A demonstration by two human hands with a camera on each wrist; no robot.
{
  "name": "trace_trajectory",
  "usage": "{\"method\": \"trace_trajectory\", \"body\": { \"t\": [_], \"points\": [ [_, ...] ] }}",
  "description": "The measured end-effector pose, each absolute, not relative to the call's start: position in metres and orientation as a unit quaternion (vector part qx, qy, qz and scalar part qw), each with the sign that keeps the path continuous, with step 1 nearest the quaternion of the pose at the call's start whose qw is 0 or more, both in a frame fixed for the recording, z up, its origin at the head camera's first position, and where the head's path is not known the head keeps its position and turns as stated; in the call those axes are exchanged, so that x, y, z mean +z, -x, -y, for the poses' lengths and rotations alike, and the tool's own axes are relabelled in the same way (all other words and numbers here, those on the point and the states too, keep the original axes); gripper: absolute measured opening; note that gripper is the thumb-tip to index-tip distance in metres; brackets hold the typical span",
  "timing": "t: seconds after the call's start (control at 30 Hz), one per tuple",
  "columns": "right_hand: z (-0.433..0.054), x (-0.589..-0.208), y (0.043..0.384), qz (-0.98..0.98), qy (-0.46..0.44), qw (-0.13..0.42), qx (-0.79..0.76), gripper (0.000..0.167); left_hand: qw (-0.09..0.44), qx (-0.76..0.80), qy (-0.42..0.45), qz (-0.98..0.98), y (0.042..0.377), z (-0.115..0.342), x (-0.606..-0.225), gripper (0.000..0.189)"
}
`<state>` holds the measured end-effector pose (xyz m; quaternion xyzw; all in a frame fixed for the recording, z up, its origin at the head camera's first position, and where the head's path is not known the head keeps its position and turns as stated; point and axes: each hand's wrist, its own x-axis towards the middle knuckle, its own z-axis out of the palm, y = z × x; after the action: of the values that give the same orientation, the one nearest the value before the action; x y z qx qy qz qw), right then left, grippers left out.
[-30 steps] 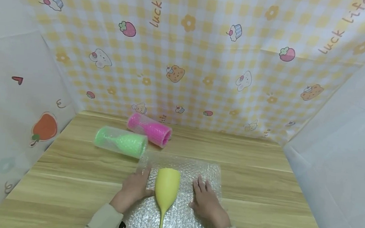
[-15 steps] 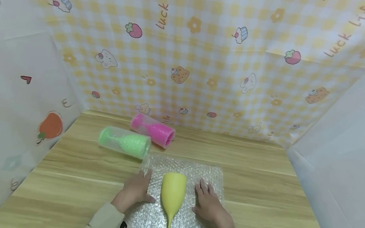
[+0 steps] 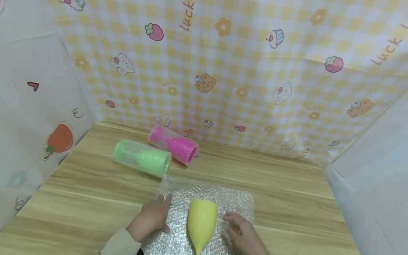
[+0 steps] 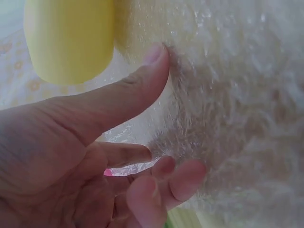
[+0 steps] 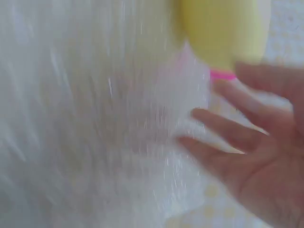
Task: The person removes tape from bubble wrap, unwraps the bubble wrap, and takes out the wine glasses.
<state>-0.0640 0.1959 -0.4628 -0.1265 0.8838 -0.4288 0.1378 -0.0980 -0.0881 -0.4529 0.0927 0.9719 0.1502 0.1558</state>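
Observation:
A yellow plastic goblet (image 3: 201, 222) lies on a sheet of bubble wrap (image 3: 181, 191), its bowl pointing to the back and its foot below the head view. At the sheet's left side my left hand (image 3: 153, 215) rests with thumb and fingertips on the plastic; up close the thumb (image 4: 128, 95) reaches toward the goblet. My right hand (image 3: 247, 237) hovers over the right part of the sheet, holding nothing. Its fingers (image 5: 228, 126) are spread and blurred in the right wrist view, with the goblet's bowl just beyond them.
Behind the sheet, a green goblet (image 3: 143, 158) and a pink goblet (image 3: 174, 144) lie on their sides, each rolled in bubble wrap. The green one sits close to the sheet's back left corner. A checked cloth (image 3: 243, 67) hangs at the back of the wooden table (image 3: 290, 212).
My right hand has come up off the bubble wrap with its fingers bending, and it moves. My left hand stays at the left edge. The whole head view has shifted slightly.

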Motion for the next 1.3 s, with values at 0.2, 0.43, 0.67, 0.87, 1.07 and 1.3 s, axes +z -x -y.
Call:
{"method": "trace_trajectory", "body": {
  "t": [0.2, 0.43, 0.67, 0.87, 1.07, 1.3],
  "points": [
    [-0.18, -0.451, 0.041, -0.826, 0.115, 0.215, -0.508, 0.028, 0.139, 0.116, -0.087, -0.98, 0.099, 0.084, -0.455, 0.104],
    [-0.157, -0.464, 0.023, -0.783, 0.062, 0.296, -0.544, 0.027, 0.139, 0.084, -0.075, -0.984, 0.098, 0.081, -0.46, 0.107],
    [-0.149, -0.481, 0.016, -0.744, 0.015, 0.31, -0.591, 0.025, 0.136, 0.084, -0.078, -0.984, 0.098, 0.08, -0.456, 0.106],
    [-0.147, -0.485, 0.017, -0.684, 0.035, 0.326, -0.652, 0.021, 0.14, 0.107, -0.093, -0.98, 0.099, 0.082, -0.455, 0.098],
    [-0.158, -0.465, 0.034, -0.71, 0.045, 0.271, -0.648, 0.025, 0.142, 0.132, -0.096, -0.976, 0.102, 0.083, -0.454, 0.09],
    [-0.179, -0.438, 0.097, -0.781, 0.011, 0.122, -0.612, 0.028, 0.144, 0.108, -0.108, -0.978, 0.11, 0.083, -0.455, 0.073]
  ]
}}
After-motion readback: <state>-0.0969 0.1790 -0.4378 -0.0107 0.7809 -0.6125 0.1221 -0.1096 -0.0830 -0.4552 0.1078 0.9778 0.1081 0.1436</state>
